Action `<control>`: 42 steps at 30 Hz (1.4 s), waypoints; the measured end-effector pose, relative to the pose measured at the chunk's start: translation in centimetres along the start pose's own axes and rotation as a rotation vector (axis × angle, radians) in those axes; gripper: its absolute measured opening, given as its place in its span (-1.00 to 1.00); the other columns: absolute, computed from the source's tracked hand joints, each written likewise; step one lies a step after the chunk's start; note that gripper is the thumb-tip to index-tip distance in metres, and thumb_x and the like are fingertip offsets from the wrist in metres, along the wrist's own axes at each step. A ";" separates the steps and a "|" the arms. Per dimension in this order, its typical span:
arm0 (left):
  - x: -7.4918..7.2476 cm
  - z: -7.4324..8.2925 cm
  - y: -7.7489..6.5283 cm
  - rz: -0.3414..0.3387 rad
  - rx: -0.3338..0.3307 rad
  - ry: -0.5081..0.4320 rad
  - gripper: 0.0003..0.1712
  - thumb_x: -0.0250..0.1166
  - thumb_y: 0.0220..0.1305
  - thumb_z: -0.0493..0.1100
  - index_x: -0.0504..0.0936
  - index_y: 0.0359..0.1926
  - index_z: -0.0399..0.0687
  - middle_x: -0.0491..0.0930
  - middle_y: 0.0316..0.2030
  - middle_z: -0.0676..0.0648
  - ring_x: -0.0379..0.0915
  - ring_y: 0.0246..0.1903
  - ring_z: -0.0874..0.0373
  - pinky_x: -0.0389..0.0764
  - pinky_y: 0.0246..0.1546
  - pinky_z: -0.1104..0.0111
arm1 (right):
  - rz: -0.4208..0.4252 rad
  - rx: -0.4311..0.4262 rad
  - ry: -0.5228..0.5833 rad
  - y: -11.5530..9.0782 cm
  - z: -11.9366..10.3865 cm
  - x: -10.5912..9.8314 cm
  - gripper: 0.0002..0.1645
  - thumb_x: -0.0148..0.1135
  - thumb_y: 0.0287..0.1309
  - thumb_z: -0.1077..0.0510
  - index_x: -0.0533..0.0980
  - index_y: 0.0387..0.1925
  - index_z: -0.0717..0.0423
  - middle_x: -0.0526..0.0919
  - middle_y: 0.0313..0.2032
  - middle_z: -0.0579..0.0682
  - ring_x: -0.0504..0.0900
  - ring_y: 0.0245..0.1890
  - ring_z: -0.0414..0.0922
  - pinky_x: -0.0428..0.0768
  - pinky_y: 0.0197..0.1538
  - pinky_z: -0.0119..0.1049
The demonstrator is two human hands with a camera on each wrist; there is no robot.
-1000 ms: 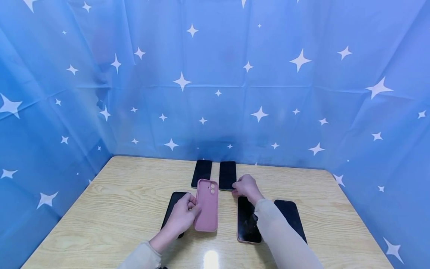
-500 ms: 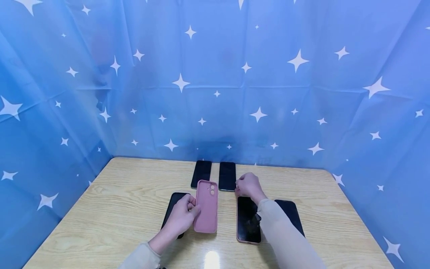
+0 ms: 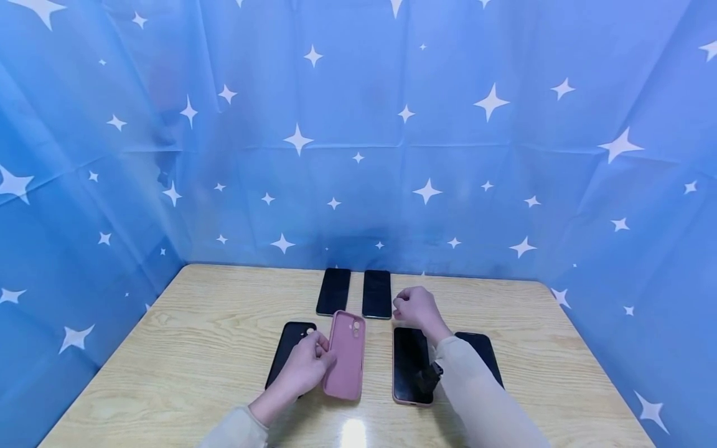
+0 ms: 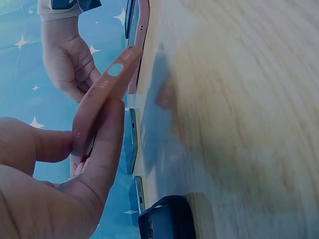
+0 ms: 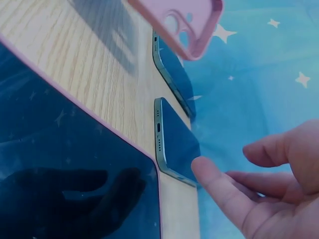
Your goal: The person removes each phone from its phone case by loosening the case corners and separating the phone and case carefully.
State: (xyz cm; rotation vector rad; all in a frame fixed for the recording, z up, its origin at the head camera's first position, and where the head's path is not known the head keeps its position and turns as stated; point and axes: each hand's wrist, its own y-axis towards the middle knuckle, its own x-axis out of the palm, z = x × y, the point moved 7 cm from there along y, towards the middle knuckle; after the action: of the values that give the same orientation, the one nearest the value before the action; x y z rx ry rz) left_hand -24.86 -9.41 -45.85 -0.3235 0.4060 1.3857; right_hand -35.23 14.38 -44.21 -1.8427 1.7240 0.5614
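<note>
My left hand [image 3: 305, 364] pinches a pink phone case [image 3: 347, 356] by its left edge, thumb on one side and fingers on the other. The case is tilted up off the table, its hollow inside and camera cutouts facing me. My right hand [image 3: 417, 308] hovers with loosely bent fingers and holds nothing, beside the back right phone [image 3: 377, 295]. In the right wrist view its index fingertip [image 5: 205, 169] overlaps that phone's corner. A black phone case [image 3: 287, 348] lies partly hidden under my left hand. Below my right wrist lies a phone in a pink case [image 3: 411, 364].
A second bare phone [image 3: 333, 292] lies at the back of the wooden table [image 3: 224, 311], left of the other. A dark phone-shaped thing [image 3: 480, 350] sits at the right, partly behind my sleeve. A blue star-printed curtain [image 3: 358, 124] hangs behind the table.
The pink case has dropped slightly toward me and tilted in my left hand. My right hand has drawn away from the back right phone's edge, a little to the right.
</note>
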 end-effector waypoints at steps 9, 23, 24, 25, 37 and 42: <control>0.6 -0.6 -0.2 -0.013 -0.020 0.026 -0.87 0.28 0.27 -0.31 0.47 -0.29 -0.23 0.49 -0.59 0.04 0.34 -0.60 0.21 0.30 -0.63 0.43 | -0.013 -0.022 0.052 -0.7 -0.1 0.3 -0.64 0.05 0.44 0.28 0.59 0.08 0.46 0.76 -0.20 0.24 0.78 -0.20 0.05 0.75 -0.07 -0.08; 0.7 -0.6 -0.1 -0.040 -0.096 0.141 -0.88 0.26 0.26 -0.28 0.50 -0.28 -0.26 0.48 -0.50 -0.03 0.39 -0.51 0.14 0.40 -0.54 0.33 | -0.001 -0.033 0.135 -1.5 -0.3 0.3 -0.59 0.05 0.42 0.30 0.53 0.15 0.51 0.69 -0.05 0.34 0.78 -0.16 0.10 0.76 -0.09 -0.12; 0.7 -0.6 -0.2 -0.049 -0.096 0.156 -0.87 0.27 0.26 -0.27 0.50 -0.28 -0.26 0.47 -0.50 -0.03 0.39 -0.50 0.14 0.40 -0.53 0.33 | 0.002 -0.032 0.137 -1.6 -0.3 0.3 -0.60 0.05 0.41 0.30 0.54 0.14 0.51 0.69 -0.05 0.34 0.79 -0.17 0.10 0.76 -0.09 -0.12; 0.7 -0.5 -0.2 -0.057 -0.094 0.175 -0.86 0.27 0.25 -0.26 0.50 -0.28 -0.25 0.46 -0.50 -0.03 0.38 -0.50 0.14 0.39 -0.52 0.32 | 0.004 -0.034 0.134 -1.6 -0.2 0.3 -0.60 0.06 0.41 0.30 0.54 0.13 0.51 0.69 -0.05 0.34 0.79 -0.17 0.09 0.76 -0.09 -0.12; 0.5 1.2 -0.8 -0.130 -0.041 0.381 -0.61 0.33 0.32 -0.14 0.47 -0.09 -0.42 0.47 -0.55 -0.07 0.43 -0.55 0.12 0.43 -0.60 0.28 | -0.002 -0.053 0.105 -2.4 0.1 -0.3 -0.61 0.06 0.44 0.30 0.53 0.15 0.51 0.65 0.07 0.38 0.77 -0.10 0.13 0.74 -0.02 -0.08; 0.5 2.1 -1.1 -0.090 0.009 0.429 -0.57 0.35 0.30 -0.18 0.48 -0.03 -0.49 0.48 -0.54 -0.09 0.49 -0.51 0.09 0.52 -0.55 0.25 | -0.004 -0.067 0.035 -3.2 0.4 -0.9 -0.59 0.09 0.45 0.26 0.53 0.18 0.45 0.70 0.01 0.30 0.79 -0.17 0.03 0.71 0.04 0.00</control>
State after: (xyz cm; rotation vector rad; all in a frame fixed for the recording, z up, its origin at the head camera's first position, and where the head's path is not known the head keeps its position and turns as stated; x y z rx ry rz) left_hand -23.56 -8.13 -44.21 -0.6281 0.7410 1.2228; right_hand -32.13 15.42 -43.62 -1.9128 1.7431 0.5955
